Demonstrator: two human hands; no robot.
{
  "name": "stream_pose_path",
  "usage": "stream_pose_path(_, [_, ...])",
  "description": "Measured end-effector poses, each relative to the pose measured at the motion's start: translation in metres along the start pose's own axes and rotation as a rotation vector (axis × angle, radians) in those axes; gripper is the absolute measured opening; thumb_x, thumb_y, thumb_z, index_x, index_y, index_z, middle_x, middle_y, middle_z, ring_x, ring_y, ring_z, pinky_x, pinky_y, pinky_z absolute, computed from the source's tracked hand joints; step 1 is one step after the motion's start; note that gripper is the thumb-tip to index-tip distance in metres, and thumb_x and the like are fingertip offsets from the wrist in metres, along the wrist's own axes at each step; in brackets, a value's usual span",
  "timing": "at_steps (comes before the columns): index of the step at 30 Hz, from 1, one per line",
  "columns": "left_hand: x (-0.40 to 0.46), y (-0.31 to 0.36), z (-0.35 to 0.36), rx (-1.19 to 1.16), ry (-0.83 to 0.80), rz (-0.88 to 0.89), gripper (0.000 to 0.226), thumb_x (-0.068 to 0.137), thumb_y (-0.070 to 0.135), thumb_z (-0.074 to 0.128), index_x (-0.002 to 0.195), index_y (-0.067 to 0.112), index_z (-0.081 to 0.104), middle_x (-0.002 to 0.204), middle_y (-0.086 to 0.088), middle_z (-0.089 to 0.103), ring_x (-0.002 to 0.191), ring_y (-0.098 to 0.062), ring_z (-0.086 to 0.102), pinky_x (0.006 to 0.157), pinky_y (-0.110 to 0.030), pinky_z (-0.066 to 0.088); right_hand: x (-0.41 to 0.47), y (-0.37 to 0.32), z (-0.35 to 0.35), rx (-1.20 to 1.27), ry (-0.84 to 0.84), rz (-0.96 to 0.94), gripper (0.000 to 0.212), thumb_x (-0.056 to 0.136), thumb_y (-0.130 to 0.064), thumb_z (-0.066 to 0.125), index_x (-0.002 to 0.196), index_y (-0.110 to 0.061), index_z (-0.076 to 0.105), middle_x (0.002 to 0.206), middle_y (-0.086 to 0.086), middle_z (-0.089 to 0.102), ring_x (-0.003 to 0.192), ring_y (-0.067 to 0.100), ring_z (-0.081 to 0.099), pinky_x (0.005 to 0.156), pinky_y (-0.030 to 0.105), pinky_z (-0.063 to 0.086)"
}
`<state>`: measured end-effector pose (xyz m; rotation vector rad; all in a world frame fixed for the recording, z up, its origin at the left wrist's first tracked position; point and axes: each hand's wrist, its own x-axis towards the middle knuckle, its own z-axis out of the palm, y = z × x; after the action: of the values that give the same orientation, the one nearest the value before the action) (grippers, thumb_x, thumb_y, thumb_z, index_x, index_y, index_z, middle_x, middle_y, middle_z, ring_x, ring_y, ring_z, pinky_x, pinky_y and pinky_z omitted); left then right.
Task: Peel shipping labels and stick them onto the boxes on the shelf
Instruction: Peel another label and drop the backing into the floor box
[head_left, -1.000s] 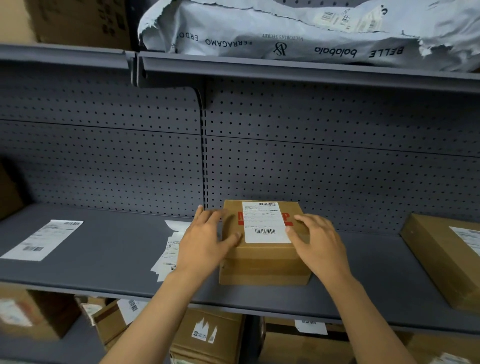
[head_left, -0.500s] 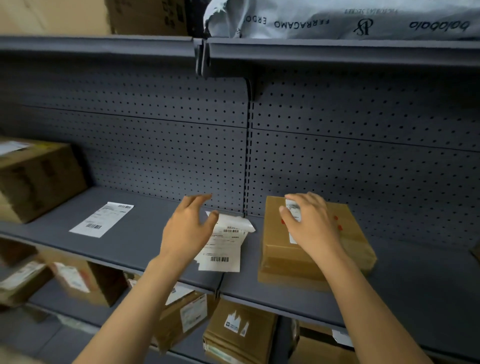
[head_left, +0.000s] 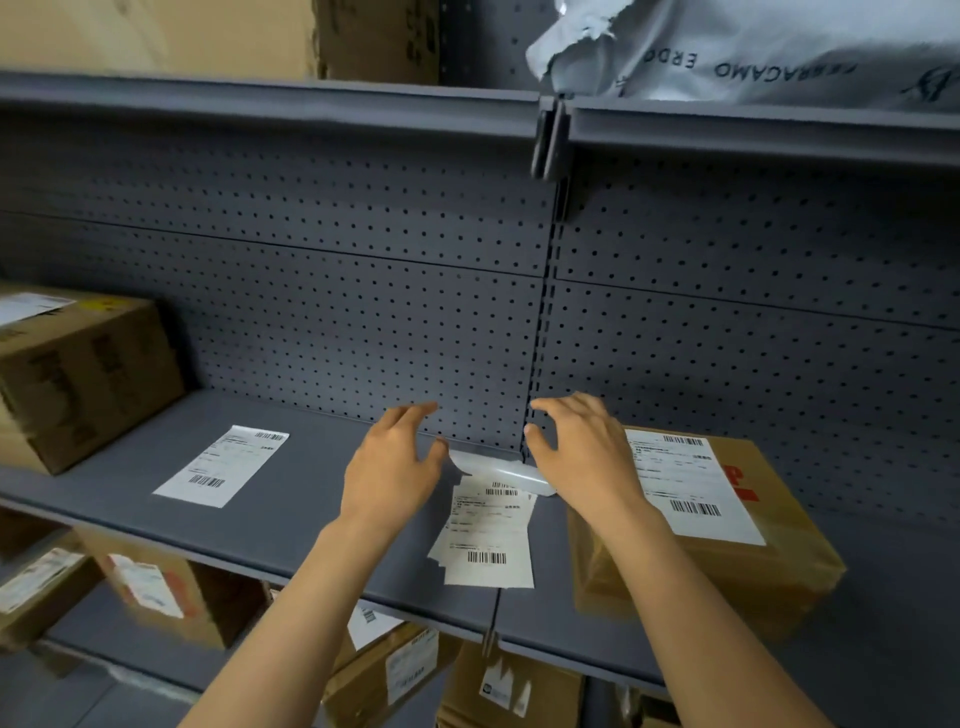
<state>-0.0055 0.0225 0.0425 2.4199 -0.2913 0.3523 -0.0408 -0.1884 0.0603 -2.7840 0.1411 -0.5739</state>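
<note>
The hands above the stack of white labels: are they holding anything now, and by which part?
Nothing is held. The left hand and right hand hover open above the stack of white paper labels.

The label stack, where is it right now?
The label stack lies on the middle shelf, just below and between the left hand and right hand, left of the labelled box.

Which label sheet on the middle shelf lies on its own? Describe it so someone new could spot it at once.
On the grey middle shelf, look left of the left hand, toward the big cardboard box at the shelf's left end. The single label sheet lies flat and alone on bare shelf. The label stack between the hands is fanned and overlapping instead.
</note>
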Motion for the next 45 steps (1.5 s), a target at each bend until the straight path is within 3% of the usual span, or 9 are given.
stream_pose_path(10, [0.026, -0.034, 0.062, 0.144, -0.270, 0.028, 0.034, 0.094, 0.030, 0.055, 0.123, 0.017, 0.068, 0.131, -0.005, 0.063, 0.138, -0.027, 0.045, 0.095, -0.042, 0.052, 0.023, -0.020, 0.049, -0.069, -0.317, 0.133, 0.047, 0.098, -0.027, 0.050, 0.143, -0.013, 0.051, 0.139, 0.013, 0.057, 0.131, 0.033, 0.048, 0.101, 0.043, 0.049])
stream_pose_path(19, [0.042, -0.056, 0.100, 0.178, -0.402, -0.007, 0.043, 0.100, 0.042, 0.048, 0.131, 0.015, 0.061, 0.154, -0.007, 0.044, 0.155, -0.034, 0.006, 0.117, -0.043, 0.029, 0.026, -0.020, 0.091, -0.133, -0.449, 0.327, 0.034, 0.091, -0.013, 0.053, 0.124, -0.009, 0.061, 0.123, 0.014, 0.064, 0.116, 0.033, 0.057, 0.091, 0.039, 0.054])
stream_pose_path(24, [0.044, -0.065, 0.119, 0.041, -0.322, 0.046, 0.042, 0.099, 0.039, 0.050, 0.135, 0.020, 0.060, 0.139, -0.005, 0.060, 0.151, -0.031, 0.022, 0.118, -0.039, 0.027, 0.024, -0.016, 0.099, -0.128, -0.359, 0.346, 0.029, 0.092, -0.018, 0.059, 0.119, -0.011, 0.064, 0.115, 0.010, 0.067, 0.107, 0.028, 0.061, 0.085, 0.039, 0.058])
stream_pose_path(28, [0.043, -0.052, 0.108, -0.438, -0.246, -0.096, 0.019, 0.094, 0.033, 0.066, 0.112, 0.026, 0.072, 0.104, 0.015, 0.071, 0.118, -0.012, 0.060, 0.088, -0.015, 0.045, 0.022, -0.020, 0.100, -0.077, -0.249, 0.347, 0.026, 0.094, -0.023, 0.059, 0.118, -0.014, 0.067, 0.106, 0.008, 0.071, 0.098, 0.027, 0.068, 0.079, 0.040, 0.061])
stream_pose_path(30, [0.046, -0.047, 0.101, -0.646, -0.258, -0.224, 0.012, 0.089, 0.035, 0.073, 0.101, 0.034, 0.070, 0.102, 0.019, 0.072, 0.106, -0.007, 0.068, 0.095, -0.022, 0.051, 0.020, -0.025, 0.098, -0.044, -0.197, 0.335, 0.025, 0.096, -0.026, 0.057, 0.117, -0.016, 0.068, 0.101, 0.006, 0.073, 0.090, 0.025, 0.071, 0.072, 0.037, 0.061])
stream_pose_path(34, [0.045, -0.047, 0.086, -0.804, -0.188, -0.273, 0.039, 0.083, 0.036, 0.080, 0.118, 0.034, 0.062, 0.118, 0.016, 0.069, 0.104, 0.001, 0.065, 0.089, -0.021, 0.053, 0.018, -0.036, 0.090, 0.050, -0.139, 0.267, 0.025, 0.098, -0.033, 0.055, 0.114, -0.019, 0.066, 0.101, 0.005, 0.074, 0.086, 0.022, 0.071, 0.057, 0.025, 0.045])
stream_pose_path(37, [0.047, -0.050, 0.067, -0.820, -0.134, -0.238, 0.069, 0.084, 0.035, 0.080, 0.143, 0.032, 0.046, 0.135, 0.017, 0.054, 0.122, -0.004, 0.052, 0.102, -0.024, 0.042, 0.019, -0.047, 0.085, 0.202, -0.154, 0.241, 0.021, 0.093, -0.039, 0.058, 0.106, -0.025, 0.065, 0.092, -0.002, 0.073, 0.079, 0.018, 0.069, 0.060, 0.031, 0.053])
stream_pose_path(42, [0.044, -0.063, 0.032, -0.814, -0.038, -0.178, 0.017, 0.086, 0.029, 0.079, 0.101, 0.025, 0.072, 0.114, 0.013, 0.072, 0.116, -0.008, 0.064, 0.099, -0.025, 0.048, 0.021, -0.064, 0.075, 0.342, -0.188, 0.205, 0.018, 0.089, -0.039, 0.061, 0.102, -0.027, 0.061, 0.090, -0.004, 0.072, 0.079, 0.016, 0.069, 0.071, 0.039, 0.059])
stream_pose_path(45, [0.034, -0.067, 0.011, -0.856, -0.018, -0.170, 0.022, 0.087, 0.024, 0.078, 0.107, 0.021, 0.070, 0.111, 0.006, 0.075, 0.112, -0.010, 0.068, 0.092, -0.018, 0.051, 0.020, -0.079, 0.073, 0.461, -0.239, 0.160, 0.018, 0.087, -0.040, 0.063, 0.097, -0.025, 0.059, 0.088, -0.004, 0.071, 0.078, 0.014, 0.067, 0.070, 0.036, 0.056])
